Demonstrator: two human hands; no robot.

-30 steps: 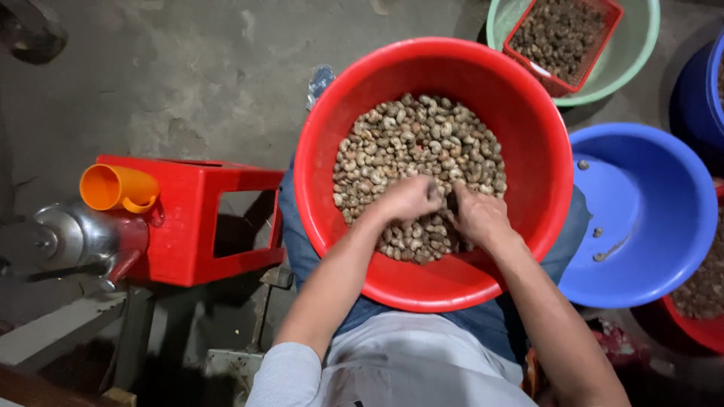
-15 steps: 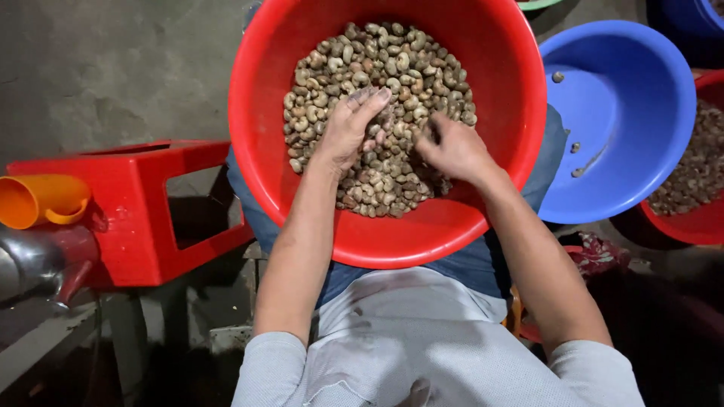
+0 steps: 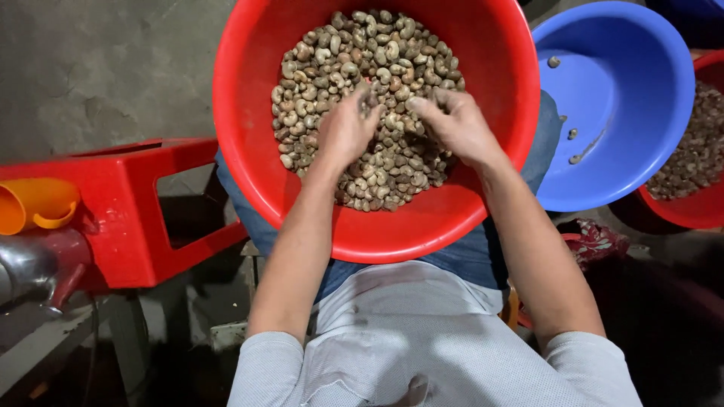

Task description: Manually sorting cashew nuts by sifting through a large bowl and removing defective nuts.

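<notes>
Grey concrete floor (image 3: 98,75) lies beneath the red basin (image 3: 249,136).

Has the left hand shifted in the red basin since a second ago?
Yes. The left hand has moved from the near rim of the red basin farther in, toward the middle of the cashew nuts.

A big red basin (image 3: 483,218) is balanced on the lap, heaped with cashew nuts (image 3: 339,68). Both hands are sunk into the pile: the left hand (image 3: 345,132) is laid palm-down, fingers curled into the nuts, while the right hand (image 3: 456,128) is pressed in just beside it, fingertips nearly met. A blue basin (image 3: 633,136) is seen near the right, a red stool (image 3: 128,218) and orange funnel (image 3: 34,205) at left.
</notes>
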